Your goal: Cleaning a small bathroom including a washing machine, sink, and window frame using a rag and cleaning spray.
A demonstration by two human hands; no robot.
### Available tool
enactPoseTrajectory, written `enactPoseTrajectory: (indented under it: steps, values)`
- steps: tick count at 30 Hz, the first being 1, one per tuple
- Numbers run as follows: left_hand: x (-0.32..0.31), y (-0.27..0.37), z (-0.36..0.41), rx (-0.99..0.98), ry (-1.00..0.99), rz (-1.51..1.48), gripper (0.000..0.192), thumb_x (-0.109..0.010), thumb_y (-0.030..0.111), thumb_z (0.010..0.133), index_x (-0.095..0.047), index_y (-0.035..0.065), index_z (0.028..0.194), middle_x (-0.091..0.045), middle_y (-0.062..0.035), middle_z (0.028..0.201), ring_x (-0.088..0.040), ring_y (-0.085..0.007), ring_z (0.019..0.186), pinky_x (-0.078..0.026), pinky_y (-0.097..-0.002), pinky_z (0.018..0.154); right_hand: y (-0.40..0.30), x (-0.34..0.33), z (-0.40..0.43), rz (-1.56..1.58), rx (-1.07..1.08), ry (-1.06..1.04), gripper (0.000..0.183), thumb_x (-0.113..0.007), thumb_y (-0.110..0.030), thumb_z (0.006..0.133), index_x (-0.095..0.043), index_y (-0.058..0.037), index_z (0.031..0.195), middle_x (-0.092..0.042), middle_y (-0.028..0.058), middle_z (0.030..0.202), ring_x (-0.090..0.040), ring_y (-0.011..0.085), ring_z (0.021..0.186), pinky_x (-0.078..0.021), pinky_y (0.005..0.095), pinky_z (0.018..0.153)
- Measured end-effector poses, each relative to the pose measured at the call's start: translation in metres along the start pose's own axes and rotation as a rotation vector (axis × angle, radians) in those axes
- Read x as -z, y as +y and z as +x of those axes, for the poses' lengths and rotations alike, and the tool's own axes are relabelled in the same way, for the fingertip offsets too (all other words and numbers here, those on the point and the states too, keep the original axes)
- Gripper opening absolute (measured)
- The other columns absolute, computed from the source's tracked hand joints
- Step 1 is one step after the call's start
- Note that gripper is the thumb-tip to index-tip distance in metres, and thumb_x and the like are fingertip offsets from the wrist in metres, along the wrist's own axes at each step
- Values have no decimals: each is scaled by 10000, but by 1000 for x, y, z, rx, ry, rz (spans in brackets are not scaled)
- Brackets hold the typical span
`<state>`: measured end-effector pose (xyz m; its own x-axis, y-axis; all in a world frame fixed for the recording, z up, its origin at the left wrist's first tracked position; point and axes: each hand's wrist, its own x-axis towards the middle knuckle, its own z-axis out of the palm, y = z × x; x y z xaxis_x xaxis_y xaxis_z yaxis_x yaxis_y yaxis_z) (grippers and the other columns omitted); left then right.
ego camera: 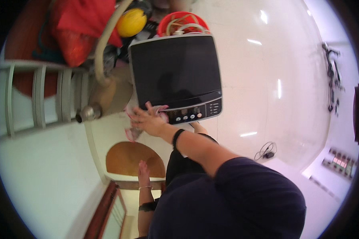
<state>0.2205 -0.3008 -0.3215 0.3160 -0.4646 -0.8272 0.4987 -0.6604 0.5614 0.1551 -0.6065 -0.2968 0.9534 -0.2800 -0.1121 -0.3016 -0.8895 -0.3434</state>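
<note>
A top-load washing machine with a dark lid [176,71] and a button panel [190,113] stands before me. At its near left corner my right hand [148,121] is spread over a pinkish-white cloth [133,134], pressing it against the corner; part of the cloth hangs past the edge. Hand and cloth are blurred. My left hand [143,171] is held low at my left side, above a brown half-round mat [127,158], with nothing seen in it. Its fingers look extended. A beige hose [100,56] arches at the machine's left.
A metal ladder [39,95] lies left, near a pipe with a metal end [91,114]. Behind the machine are a red tub [164,24], red bags [80,30] and a yellow round object [132,22]. A black adapter with cable [268,155] is at right, a scooter [330,77] farther off.
</note>
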Motion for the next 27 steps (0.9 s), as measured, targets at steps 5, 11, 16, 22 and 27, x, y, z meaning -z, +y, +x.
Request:
enactPoseTrajectory:
  steps: [5,11,16,22,27]
  values:
    - [-11,51,-7,3,-56,122,707,-353,550,919,-251,48,1406,-263,-122,1461,-255,-256,1346,-240,-404,1063,51,-19,-119,-109,-182,142,532,-545,-264,798,-444,-212,1318,-307,-6,1440,-194,238,1363,-137,535,1086]
    - [-4,39,0,142,27,224,682,-357,511,934,-268,15,1394,-274,-121,1455,-271,-232,1339,-259,-390,1058,149,-8,-263,90,-949,947,293,-508,-63,817,-572,-64,1103,-488,157,1130,-481,363,1050,-417,384,869]
    - [-33,65,-17,56,28,309,634,-370,477,943,-313,17,1376,-328,-109,1430,-323,-218,1311,-308,-362,1028,217,68,-210,-16,-963,1089,315,-493,-119,850,-511,-7,1143,-483,203,1143,-476,371,1031,-393,458,863]
    - [-83,84,-8,99,65,325,479,-395,334,966,-389,31,1337,-417,-90,1373,-390,-208,1265,-352,-335,993,230,109,-10,-15,-775,499,429,-511,-177,796,-513,-32,1201,-395,200,1335,-328,375,1253,-257,544,1006]
    - [-122,101,26,-223,-67,713,444,-438,279,951,-417,14,1305,-434,-111,1351,-402,-221,1251,-332,-328,1008,133,20,-28,150,-8,209,433,-530,-89,732,-584,-144,1158,-346,87,1399,-216,305,1351,-193,419,1109]
